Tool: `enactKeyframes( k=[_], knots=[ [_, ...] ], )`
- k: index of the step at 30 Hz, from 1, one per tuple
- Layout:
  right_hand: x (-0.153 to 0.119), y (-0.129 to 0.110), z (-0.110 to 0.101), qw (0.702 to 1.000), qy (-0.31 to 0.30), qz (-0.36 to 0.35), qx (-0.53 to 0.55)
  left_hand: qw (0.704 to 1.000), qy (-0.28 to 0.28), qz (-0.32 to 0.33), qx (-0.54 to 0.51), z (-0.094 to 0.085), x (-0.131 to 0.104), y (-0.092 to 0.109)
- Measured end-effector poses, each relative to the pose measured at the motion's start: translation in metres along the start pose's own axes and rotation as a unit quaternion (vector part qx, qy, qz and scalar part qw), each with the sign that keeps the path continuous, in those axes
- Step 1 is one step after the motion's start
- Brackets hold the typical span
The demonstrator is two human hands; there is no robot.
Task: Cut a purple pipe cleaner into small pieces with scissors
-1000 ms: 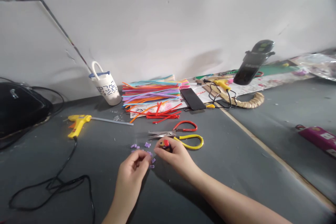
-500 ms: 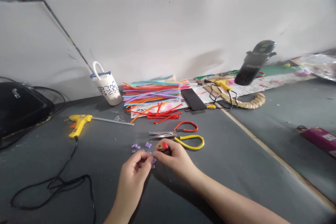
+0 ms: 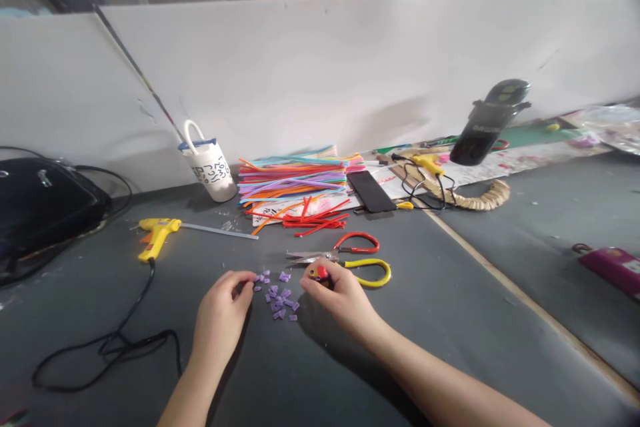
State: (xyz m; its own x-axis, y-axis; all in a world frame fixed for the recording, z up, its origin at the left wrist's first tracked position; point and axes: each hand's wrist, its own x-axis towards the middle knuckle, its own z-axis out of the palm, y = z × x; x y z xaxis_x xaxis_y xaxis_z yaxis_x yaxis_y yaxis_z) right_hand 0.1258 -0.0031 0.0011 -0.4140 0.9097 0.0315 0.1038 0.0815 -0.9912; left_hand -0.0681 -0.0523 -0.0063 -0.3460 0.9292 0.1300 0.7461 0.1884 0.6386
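My left hand [image 3: 225, 307] is at the left edge of the small purple pieces [image 3: 281, 303], thumb and forefinger drawn together in a pinch. Whether a piece sits between those fingertips is too small to tell. Curled in my right hand [image 3: 340, 293] is a lighter [image 3: 321, 273] with a red button and a metal top; the fingers hide most of its dark body. Several purple pieces lie loosely scattered on the table between both hands. Just beyond my right hand rest scissors [image 3: 327, 256] with one red and one yellow handle, blades pointing left.
A yellow glue gun [image 3: 159, 237] with a trailing black cord lies left. Behind are red pipe cleaners [image 3: 315, 220], a multicoloured bundle [image 3: 295, 180], a white cup [image 3: 213, 173] and a phone [image 3: 371, 191]. A dark bottle [image 3: 487, 127] and purple object [image 3: 610, 270] are right.
My left hand has moved left, away from my right hand, uncovering more purple pieces. My right hand still holds the lighter and has shifted slightly right. The view has shifted a little.
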Motion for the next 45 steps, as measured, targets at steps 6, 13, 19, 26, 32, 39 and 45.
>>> enactKeyframes(
  k=[6,13,19,26,32,39,45],
  knots=[
    [0.002,0.003,-0.001,0.998,0.007,-0.012,-0.065,1.0,0.002,0.014,0.008,-0.002,-0.002,0.004],
    [0.005,0.016,-0.001,0.979,0.004,-0.073,-0.193,0.993,-0.071,0.093,0.014,0.011,-0.009,0.01],
    [0.01,0.019,0.001,0.963,0.002,-0.118,-0.24,0.996,-0.004,0.083,0.037,0.002,-0.002,0.001],
    [0.011,0.006,-0.01,0.958,0.001,-0.121,-0.259,0.995,-0.043,0.09,0.006,-0.011,0.008,-0.014],
    [0.014,0.004,-0.015,0.958,0.001,-0.117,-0.26,0.991,-0.055,0.118,-0.003,0.006,0.004,-0.008],
    [0.013,0.008,-0.007,0.957,-0.012,-0.121,-0.264,0.993,-0.009,0.114,-0.022,0.022,0.017,-0.005],
    [0.012,0.008,-0.007,0.955,-0.015,-0.117,-0.271,0.993,0.015,0.097,-0.066,0.016,0.018,-0.008]
  ],
)
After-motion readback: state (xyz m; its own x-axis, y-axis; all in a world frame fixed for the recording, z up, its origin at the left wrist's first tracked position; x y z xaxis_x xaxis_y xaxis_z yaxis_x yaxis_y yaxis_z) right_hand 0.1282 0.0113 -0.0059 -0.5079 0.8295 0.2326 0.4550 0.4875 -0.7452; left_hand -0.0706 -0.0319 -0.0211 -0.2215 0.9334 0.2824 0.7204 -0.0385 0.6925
